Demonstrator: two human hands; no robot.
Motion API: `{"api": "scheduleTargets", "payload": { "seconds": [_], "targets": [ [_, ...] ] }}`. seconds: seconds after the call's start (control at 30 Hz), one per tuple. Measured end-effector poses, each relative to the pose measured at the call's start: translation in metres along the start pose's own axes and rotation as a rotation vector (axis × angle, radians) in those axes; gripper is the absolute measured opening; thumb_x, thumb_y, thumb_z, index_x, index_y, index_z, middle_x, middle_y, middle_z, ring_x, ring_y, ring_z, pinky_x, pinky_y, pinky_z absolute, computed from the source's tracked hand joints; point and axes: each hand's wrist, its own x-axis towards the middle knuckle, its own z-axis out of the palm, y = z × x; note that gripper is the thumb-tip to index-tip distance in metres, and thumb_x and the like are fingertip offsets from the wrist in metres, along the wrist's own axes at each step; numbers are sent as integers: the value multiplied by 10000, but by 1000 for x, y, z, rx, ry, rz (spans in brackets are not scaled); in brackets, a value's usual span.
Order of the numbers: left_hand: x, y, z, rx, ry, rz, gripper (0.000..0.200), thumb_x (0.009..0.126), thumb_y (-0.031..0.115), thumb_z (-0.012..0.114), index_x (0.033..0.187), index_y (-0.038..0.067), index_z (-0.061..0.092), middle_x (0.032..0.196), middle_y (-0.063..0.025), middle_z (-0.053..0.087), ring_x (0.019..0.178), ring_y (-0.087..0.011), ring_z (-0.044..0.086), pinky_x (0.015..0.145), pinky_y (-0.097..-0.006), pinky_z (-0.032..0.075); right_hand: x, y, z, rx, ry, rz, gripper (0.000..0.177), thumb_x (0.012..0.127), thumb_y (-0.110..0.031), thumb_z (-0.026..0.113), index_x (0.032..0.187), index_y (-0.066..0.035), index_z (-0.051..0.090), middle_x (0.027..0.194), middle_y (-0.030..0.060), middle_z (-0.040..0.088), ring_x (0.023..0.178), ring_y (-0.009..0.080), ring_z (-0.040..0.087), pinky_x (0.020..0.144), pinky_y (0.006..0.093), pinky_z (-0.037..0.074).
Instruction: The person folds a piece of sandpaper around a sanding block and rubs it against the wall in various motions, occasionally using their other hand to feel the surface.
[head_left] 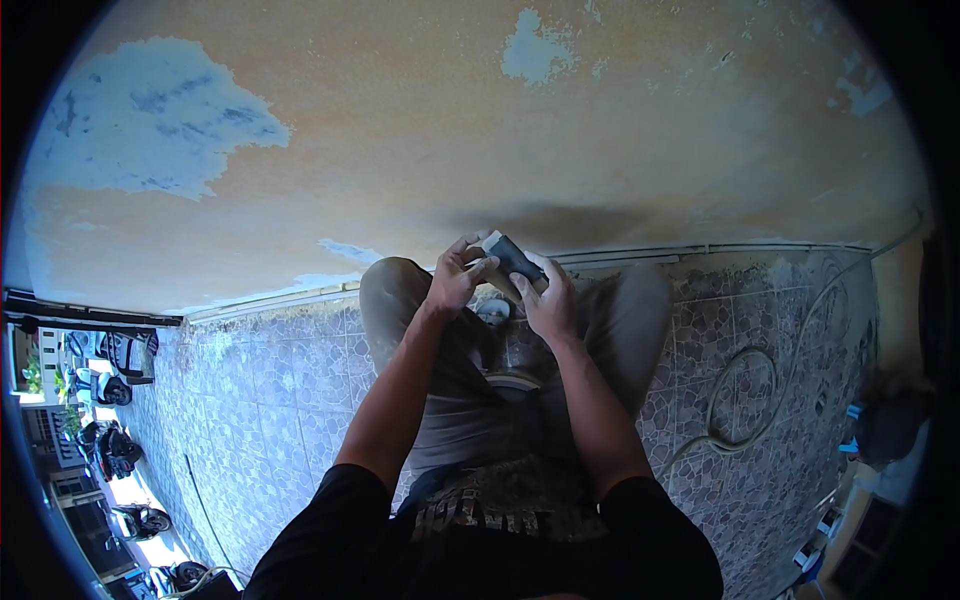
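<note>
Between my two hands is a small dark block with a pale end, which looks like a sanding block. My left hand [462,276] pinches the block's pale end with thumb and fingers. On the other side, my right hand [548,298] has its thumb and fingers round the dark block [513,257]. A light sheet or strip seems to hang under it, partly hidden by the fingers. Both hands are above my bent knees, close to the lower part of the wall [400,150].
Pale patches [160,115] mark the wall, with thin pipes [700,249] along its base. A hose [745,435] lies coiled on the tiled floor [270,400] at the right. Motorbikes [105,450] stand far left. A dark rounded object [890,420] is at the far right.
</note>
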Motion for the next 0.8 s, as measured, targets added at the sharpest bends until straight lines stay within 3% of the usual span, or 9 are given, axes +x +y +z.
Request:
{"api": "scheduleTargets", "payload": {
  "seconds": [0.17, 0.4, 0.5, 0.57, 0.6, 0.67, 0.8],
  "targets": [
    [-2, 5, 0, 259, 71, 25, 471, 950, 87, 730, 1388, -23, 596, 1002, -89, 744, 908, -105, 644, 870, -293, 525, -3, 0, 1, 42, -8, 24, 395, 899, -224, 776, 1198, 7, 659, 1109, 212, 707, 1058, 405, 680, 910, 453, 530],
    [-1, 6, 1, 272, 104, 18, 452, 936, 84, 747, 1361, -19, 631, 972, -81, 748, 898, -100, 645, 858, -277, 524, -2, -1, 0, -15, -24, -17, 391, 895, -220, 778, 1191, 3, 655, 1111, 212, 704, 1065, 405, 674, 917, 453, 523],
    [-1, 4, -2, 271, 103, 4, 461, 962, 68, 688, 1404, -20, 592, 1001, -93, 747, 923, -126, 676, 887, -284, 540, -1, -5, -1, 9, -42, 11, 389, 889, -208, 782, 1191, 2, 655, 1120, 213, 702, 1073, 403, 671, 924, 451, 522],
    [0, 2, -7, -104, 21, -84, 505, 981, 50, 604, 1473, -23, 511, 1122, -133, 724, 1005, -182, 698, 938, -316, 555, 1, -2, -2, 3, -35, 19, 393, 890, -202, 782, 1198, 4, 654, 1127, 216, 703, 1080, 403, 671, 927, 450, 522],
    [-1, 6, -5, -104, 21, -84, 505, 981, 50, 604, 1473, -23, 511, 1122, -133, 724, 1005, -182, 698, 938, -316, 555, 1, -1, -2, -3, -28, 26, 397, 890, -196, 783, 1205, 6, 652, 1134, 218, 704, 1087, 403, 672, 930, 450, 522],
    [-3, 13, -2, -437, -79, -133, 557, 987, 45, 547, 1526, -25, 428, 1246, -163, 675, 1095, -227, 687, 974, -351, 559, 3, 1, -4, -2, -29, 50, 399, 890, -192, 783, 1209, 8, 652, 1148, 221, 704, 1098, 404, 671, 935, 448, 521],
    [-4, 17, 1, -278, -51, -147, 600, 973, 25, 562, 1548, -15, 398, 1282, -167, 653, 1135, -230, 663, 986, -361, 552, 2, -2, -9, -23, -47, 104, 389, 892, -183, 783, 1209, 6, 658, 1171, 219, 710, 1125, 398, 671, 949, 437, 514]
  ]
}}
